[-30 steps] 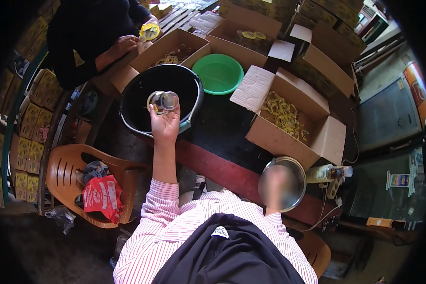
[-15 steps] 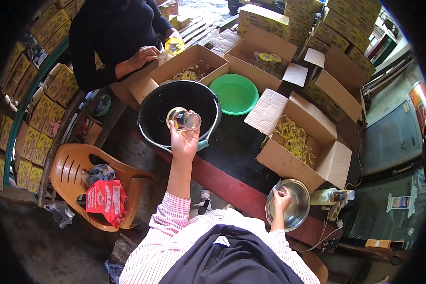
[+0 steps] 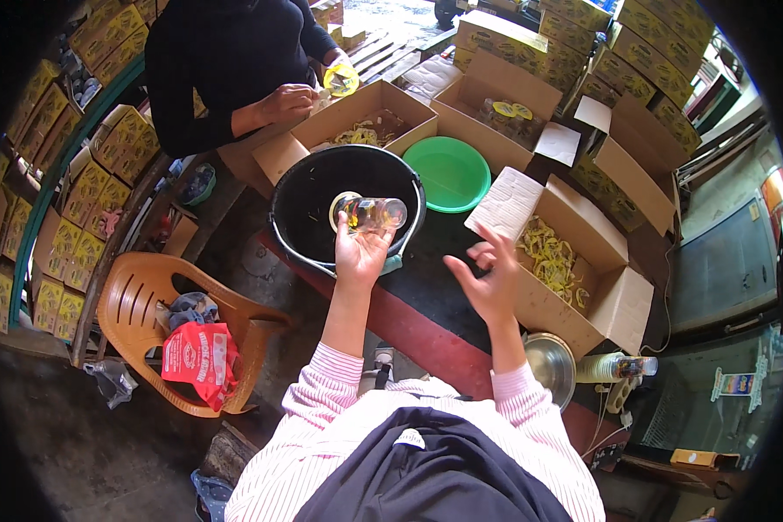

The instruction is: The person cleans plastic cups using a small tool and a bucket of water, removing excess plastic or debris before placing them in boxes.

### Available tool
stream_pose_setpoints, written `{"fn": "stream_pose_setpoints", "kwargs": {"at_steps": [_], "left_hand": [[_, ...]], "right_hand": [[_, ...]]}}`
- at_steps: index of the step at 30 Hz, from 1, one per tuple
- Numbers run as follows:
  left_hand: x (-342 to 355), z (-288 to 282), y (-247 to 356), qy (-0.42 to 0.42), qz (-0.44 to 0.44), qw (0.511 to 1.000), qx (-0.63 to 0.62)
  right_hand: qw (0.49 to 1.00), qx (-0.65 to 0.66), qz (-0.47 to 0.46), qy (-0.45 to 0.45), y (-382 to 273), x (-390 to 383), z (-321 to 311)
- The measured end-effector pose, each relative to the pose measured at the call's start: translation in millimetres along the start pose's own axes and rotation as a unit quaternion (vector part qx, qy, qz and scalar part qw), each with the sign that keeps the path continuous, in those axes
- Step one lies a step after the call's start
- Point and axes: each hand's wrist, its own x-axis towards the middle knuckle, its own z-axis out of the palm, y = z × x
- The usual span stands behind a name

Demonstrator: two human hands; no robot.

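Observation:
My left hand [image 3: 363,254] is closed around a clear plastic jar [image 3: 383,214], tipped on its side over the black bucket [image 3: 309,187]. Something dark and yellow shows inside or on the jar, too small to make out. To its right, my right hand [image 3: 489,283] is raised with thumb and fingers apart, and I see nothing in it. It is in front of an open carton [image 3: 531,300] holding a heap of yellow strips [image 3: 548,250]. Below that hand is a shiny metal bowl [image 3: 555,370], partly hidden by my right forearm.
A green basin [image 3: 448,174] sits beyond the bucket. Across from me a person in black [image 3: 226,70] handles a yellow-rimmed container [image 3: 341,80] over another carton [image 3: 409,109]. An orange chair [image 3: 130,296] with a red bag stands left; stacked cups [image 3: 596,368] lie right.
My right hand has left the metal bowl and come up toward the jar. The jar has turned more sideways in my left hand. The whole view has shifted slightly.

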Motion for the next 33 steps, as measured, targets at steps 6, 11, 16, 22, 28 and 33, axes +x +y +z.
{"fn": "stream_pose_setpoints", "kwargs": {"at_steps": [6, 11, 16, 22, 28, 33], "left_hand": [[-3, -7, 5, -0.079, -0.033, 0.996, 0.033], [-18, 8, -4, -0.157, -0.162, 0.97, 0.092], [-50, -10, 21, -0.309, -0.251, 0.91, 0.115], [-83, -10, 73, -0.311, -0.111, 0.938, 0.106], [-95, -11, 96, -0.286, -0.014, 0.95, 0.122], [-96, -6, 88, -0.294, 0.005, 0.941, 0.166]], "right_hand": [[0.981, 0.031, -0.135, -0.135, -33, 47, 64], [0.982, 0.044, -0.118, -0.138, -22, 78, 64], [0.96, -0.073, -0.083, -0.256, -24, 99, 52], [0.941, -0.122, -0.104, -0.298, -31, 95, 37], [0.965, -0.05, -0.128, -0.224, -27, 80, 36], [0.976, -0.032, -0.091, -0.197, -11, 59, 32]]}}
